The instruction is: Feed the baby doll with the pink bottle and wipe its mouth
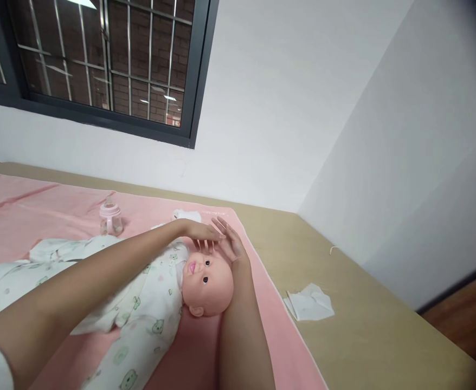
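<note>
A smooth, round-headed doll [208, 292] in a patterned, soft-looking suit [168, 287] lies on pink cloth [197, 349], its middle blocked by the left forearm [108, 279]. Beyond its face, left hand [204, 232] and right hand [233, 245] overlap — fingers extended (contact unclear). Farther: a clear, pink-collared bottle [110, 221] — then a barred window [103, 54].

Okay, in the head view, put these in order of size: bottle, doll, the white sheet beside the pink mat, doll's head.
1. Doll, though partly hidden
2. Doll's head
3. White sheet
4. Bottle, though it's farther off
</note>
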`<state>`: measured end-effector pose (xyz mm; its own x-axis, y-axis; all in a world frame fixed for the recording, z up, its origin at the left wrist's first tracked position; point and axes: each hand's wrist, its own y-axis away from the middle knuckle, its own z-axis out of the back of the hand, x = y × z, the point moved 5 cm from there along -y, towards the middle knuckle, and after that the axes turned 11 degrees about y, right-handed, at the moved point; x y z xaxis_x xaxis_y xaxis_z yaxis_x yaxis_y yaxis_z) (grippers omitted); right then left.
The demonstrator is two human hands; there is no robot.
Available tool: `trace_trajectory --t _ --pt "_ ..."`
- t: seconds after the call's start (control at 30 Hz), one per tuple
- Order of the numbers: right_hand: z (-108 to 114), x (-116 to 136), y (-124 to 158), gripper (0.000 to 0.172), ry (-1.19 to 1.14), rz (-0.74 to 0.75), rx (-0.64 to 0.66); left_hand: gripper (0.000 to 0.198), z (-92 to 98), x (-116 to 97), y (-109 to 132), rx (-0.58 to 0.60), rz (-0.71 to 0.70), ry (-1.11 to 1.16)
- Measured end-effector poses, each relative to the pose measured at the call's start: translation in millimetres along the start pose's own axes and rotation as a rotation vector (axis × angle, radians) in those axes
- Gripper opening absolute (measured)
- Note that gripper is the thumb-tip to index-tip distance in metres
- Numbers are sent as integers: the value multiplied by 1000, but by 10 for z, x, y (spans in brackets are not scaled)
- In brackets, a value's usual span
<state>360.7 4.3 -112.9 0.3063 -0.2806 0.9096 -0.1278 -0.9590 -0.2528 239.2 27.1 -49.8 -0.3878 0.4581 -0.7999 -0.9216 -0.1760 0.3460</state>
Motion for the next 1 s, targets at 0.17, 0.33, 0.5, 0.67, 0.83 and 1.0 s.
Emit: trace_trajectory --t 0.17,0.33,0.5,0.67,0.83,1.0 --pt "-32 -116 -9 41 -3 -90 30 30 297 -72 434 -343 -48 -236" --pt "-21 -247 -26 38 -5 -155 51 31 330 -20 991 -558 14 -347" --pt "-17 -335 -39 36 30 -252 68 33 198 -8 1475 -698 53 -388" --pt "-51 -338 -35 37 22 -261 85 36 230 75 1750 -740 69 -353" --pt "-81 -341 -53 43 27 -280 120 39 351 188 1883 -753 48 -286" --pt "-94 -347 -87 43 50 -278 120 38 453 267 2039 -766 47 -275"
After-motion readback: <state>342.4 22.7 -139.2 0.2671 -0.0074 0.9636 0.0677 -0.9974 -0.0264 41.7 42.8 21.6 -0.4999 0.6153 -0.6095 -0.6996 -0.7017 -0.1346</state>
